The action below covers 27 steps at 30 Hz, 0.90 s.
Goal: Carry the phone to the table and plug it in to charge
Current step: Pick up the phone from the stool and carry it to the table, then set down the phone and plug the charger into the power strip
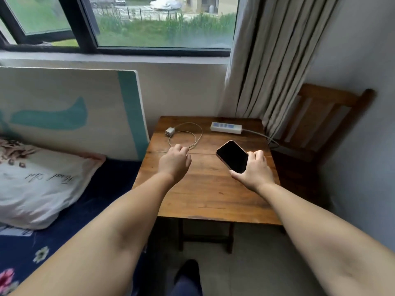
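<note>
A phone with a dark screen and pinkish edge is held over the wooden table, gripped at its near end by my right hand. My left hand rests on the table with its fingers closed at the loose end of the white charging cable. The cable loops back to a small white charger plug lying at the table's far left. A white power strip lies at the far right of the table; the charger is not plugged into it.
A bed with a dark floral sheet and a white pillow lies to the left. A painted board leans against the wall. A wooden chair and a curtain stand to the right of the table.
</note>
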Motion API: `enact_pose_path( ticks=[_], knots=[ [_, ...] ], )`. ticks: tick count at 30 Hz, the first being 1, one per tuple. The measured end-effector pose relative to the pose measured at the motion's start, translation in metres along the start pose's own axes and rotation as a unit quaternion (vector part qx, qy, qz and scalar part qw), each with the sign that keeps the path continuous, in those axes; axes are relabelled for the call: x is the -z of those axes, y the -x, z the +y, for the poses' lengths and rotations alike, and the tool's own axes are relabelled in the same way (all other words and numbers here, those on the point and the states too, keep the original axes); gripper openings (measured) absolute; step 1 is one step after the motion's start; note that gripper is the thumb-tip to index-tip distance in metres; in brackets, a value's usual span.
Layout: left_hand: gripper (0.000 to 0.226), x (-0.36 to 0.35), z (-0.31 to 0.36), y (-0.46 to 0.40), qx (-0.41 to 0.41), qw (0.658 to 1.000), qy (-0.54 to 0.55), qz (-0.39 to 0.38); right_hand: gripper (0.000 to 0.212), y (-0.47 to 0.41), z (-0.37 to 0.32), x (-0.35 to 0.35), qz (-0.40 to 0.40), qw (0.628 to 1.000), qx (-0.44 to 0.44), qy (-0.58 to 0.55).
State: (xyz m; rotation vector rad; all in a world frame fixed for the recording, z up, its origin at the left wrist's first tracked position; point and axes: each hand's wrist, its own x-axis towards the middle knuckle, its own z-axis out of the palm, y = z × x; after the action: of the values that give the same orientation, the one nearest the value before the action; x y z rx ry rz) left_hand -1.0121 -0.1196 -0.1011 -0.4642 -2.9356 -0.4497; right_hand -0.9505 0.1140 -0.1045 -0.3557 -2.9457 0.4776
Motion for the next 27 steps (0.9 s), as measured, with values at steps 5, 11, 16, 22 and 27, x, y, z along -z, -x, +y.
enact_pose_path(
  ticks=[5,11,16,22,27],
  knots=[
    [0.03,-0.057,-0.01,-0.09,-0.034,0.998,0.003,-0.044,0.074,-0.086,0.019,-0.043,-0.031,0.999,-0.036,0.006],
    [0.029,-0.129,-0.034,-0.194,-0.054,0.992,0.016,-0.11,0.077,-0.185,0.034,-0.099,-0.063,0.991,-0.117,-0.002],
    [0.029,-0.192,-0.047,-0.257,-0.048,0.984,0.033,-0.167,0.077,-0.238,0.051,-0.149,-0.104,0.978,-0.178,-0.014],
    [0.034,-0.259,-0.05,-0.28,-0.08,0.979,0.02,-0.187,0.079,-0.265,0.072,-0.195,-0.11,0.973,-0.205,-0.015],
    [0.042,-0.301,-0.062,-0.276,-0.065,0.978,0.01,-0.197,0.082,-0.267,0.086,-0.226,-0.113,0.977,-0.184,0.004]
  ],
)
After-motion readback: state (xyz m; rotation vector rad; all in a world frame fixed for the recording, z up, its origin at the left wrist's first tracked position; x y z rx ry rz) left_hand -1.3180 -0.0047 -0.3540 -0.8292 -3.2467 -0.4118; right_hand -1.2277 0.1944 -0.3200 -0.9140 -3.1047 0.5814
